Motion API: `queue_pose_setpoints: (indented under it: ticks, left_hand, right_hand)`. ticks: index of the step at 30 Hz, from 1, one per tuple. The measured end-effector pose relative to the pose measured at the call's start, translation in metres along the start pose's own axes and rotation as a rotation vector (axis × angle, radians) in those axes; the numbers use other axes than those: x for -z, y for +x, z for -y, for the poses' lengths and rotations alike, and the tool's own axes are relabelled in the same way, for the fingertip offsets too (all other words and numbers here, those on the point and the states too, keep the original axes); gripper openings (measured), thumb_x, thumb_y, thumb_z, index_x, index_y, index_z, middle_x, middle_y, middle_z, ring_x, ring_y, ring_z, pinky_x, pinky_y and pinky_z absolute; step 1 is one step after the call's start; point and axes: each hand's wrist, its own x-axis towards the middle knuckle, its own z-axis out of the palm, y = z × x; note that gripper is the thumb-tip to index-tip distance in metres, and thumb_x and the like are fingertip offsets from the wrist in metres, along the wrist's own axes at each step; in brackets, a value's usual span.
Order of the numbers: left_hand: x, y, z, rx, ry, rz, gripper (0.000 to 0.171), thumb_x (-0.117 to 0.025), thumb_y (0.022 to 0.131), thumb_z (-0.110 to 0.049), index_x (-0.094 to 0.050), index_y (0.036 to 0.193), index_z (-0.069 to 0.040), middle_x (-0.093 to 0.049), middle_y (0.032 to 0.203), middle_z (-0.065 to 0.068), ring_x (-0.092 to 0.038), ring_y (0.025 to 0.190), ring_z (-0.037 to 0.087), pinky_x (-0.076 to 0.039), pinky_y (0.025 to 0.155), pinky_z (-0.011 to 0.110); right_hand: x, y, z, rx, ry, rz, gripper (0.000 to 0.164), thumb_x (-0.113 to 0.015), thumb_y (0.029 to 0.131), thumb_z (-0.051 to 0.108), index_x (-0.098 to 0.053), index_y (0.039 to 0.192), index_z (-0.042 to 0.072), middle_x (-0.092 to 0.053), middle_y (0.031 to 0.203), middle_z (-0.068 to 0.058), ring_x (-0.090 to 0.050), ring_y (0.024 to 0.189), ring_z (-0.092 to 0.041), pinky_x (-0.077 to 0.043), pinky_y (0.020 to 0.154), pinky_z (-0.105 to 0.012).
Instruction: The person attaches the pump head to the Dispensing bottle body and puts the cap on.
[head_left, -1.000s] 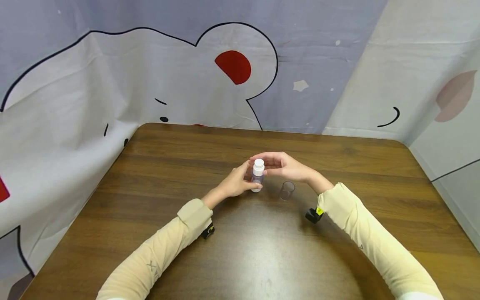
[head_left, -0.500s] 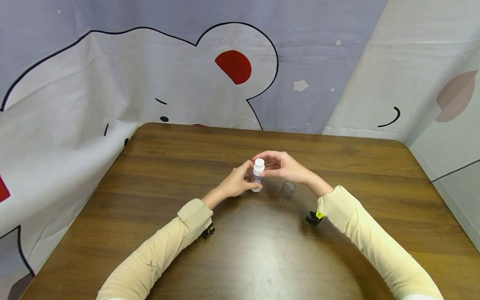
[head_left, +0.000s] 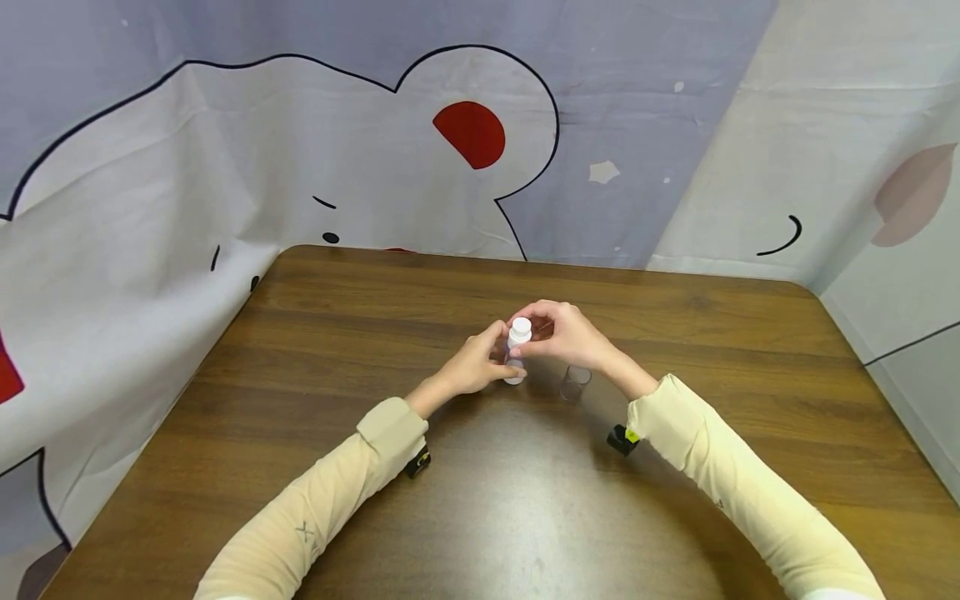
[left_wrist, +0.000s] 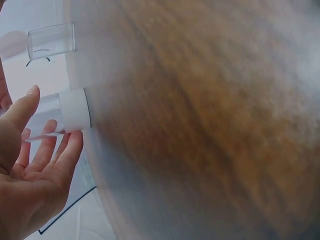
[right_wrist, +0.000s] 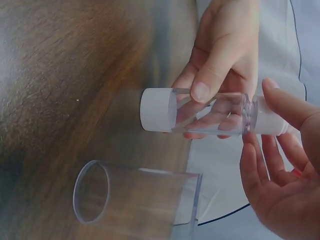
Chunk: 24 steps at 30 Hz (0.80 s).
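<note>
A small clear bottle (right_wrist: 236, 109) with a white base and a white top stands upright near the middle of the wooden table. My left hand (head_left: 474, 364) holds its clear body, thumb in front and fingers curled behind. Higher up, my right hand (head_left: 573, 335) grips the white top section, with the thumb on one side and the fingertips opposite, as the right wrist view shows. To the right of the bottle stands a clear hollow cylinder (head_left: 576, 387), cup-like, beneath my right wrist. In the left wrist view the bottle's white base (left_wrist: 76, 109) is right at the table surface.
The dark wooden table (head_left: 480, 500) reaches back to a hanging cloth (head_left: 360, 150) printed with cartoon shapes. Black wrist cameras hang under both sleeves, the right one (head_left: 622, 440) close above the tabletop.
My right hand has moved slightly left, and its thumb now lies across the front of the bottle's upper part. My left hand and the clear cylinder have stayed in place.
</note>
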Motion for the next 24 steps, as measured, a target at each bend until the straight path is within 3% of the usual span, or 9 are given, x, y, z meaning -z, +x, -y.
queue_pose_setpoints:
  ticks: [7, 11, 16, 20, 24]
  left_hand:
    - [0.001, -0.001, -0.002, -0.005, -0.005, 0.008, 0.037, -0.073, 0.084, -0.005, -0.045, 0.107, -0.002, -0.063, 0.113, 0.016, -0.065, 0.098, 0.020, -0.056, 0.081, 0.024]
    - [0.002, -0.001, -0.002, -0.002, -0.001, 0.013, 0.037, -0.073, 0.084, -0.005, -0.045, 0.107, -0.002, -0.064, 0.114, 0.017, -0.066, 0.099, 0.021, -0.057, 0.082, 0.025]
    - [0.002, -0.001, -0.001, 0.009, 0.006, 0.013, 0.038, -0.073, 0.084, -0.007, -0.044, 0.108, -0.003, -0.063, 0.117, 0.018, -0.065, 0.107, 0.028, -0.057, 0.085, 0.028]
    - [0.001, 0.000, -0.001, 0.017, 0.024, 0.004, 0.041, -0.074, 0.084, -0.008, -0.044, 0.112, -0.003, -0.060, 0.121, 0.018, -0.063, 0.112, 0.032, -0.056, 0.088, 0.032]
    - [0.001, 0.000, -0.001, 0.013, 0.047, -0.003, 0.048, -0.074, 0.084, -0.009, -0.045, 0.122, -0.003, -0.059, 0.123, 0.016, -0.062, 0.113, 0.033, -0.056, 0.089, 0.034]
  right_hand:
    - [-0.007, 0.000, 0.004, -0.030, -0.086, -0.098, 0.036, -0.086, 0.070, 0.014, -0.064, 0.096, 0.004, -0.068, 0.085, -0.010, -0.065, 0.076, -0.022, -0.056, 0.066, -0.020]
    - [-0.007, 0.001, 0.004, -0.008, -0.115, -0.093, 0.039, -0.087, 0.069, 0.018, -0.064, 0.098, 0.005, -0.066, 0.086, -0.008, -0.064, 0.075, -0.021, -0.055, 0.066, -0.023]
    - [0.002, 0.002, 0.003, 0.044, -0.070, -0.001, 0.052, -0.085, 0.071, 0.015, -0.061, 0.116, 0.004, -0.065, 0.108, -0.012, -0.063, 0.094, -0.022, -0.057, 0.083, -0.035]
    - [0.012, 0.005, -0.002, 0.086, 0.040, 0.132, 0.052, -0.076, 0.080, 0.008, -0.054, 0.128, 0.003, -0.060, 0.126, -0.015, -0.059, 0.114, -0.027, -0.050, 0.099, -0.041]
    - [0.015, 0.007, -0.005, 0.116, 0.123, 0.263, 0.050, -0.066, 0.086, 0.001, -0.050, 0.134, 0.001, -0.055, 0.135, -0.015, -0.054, 0.123, -0.029, -0.044, 0.106, -0.043]
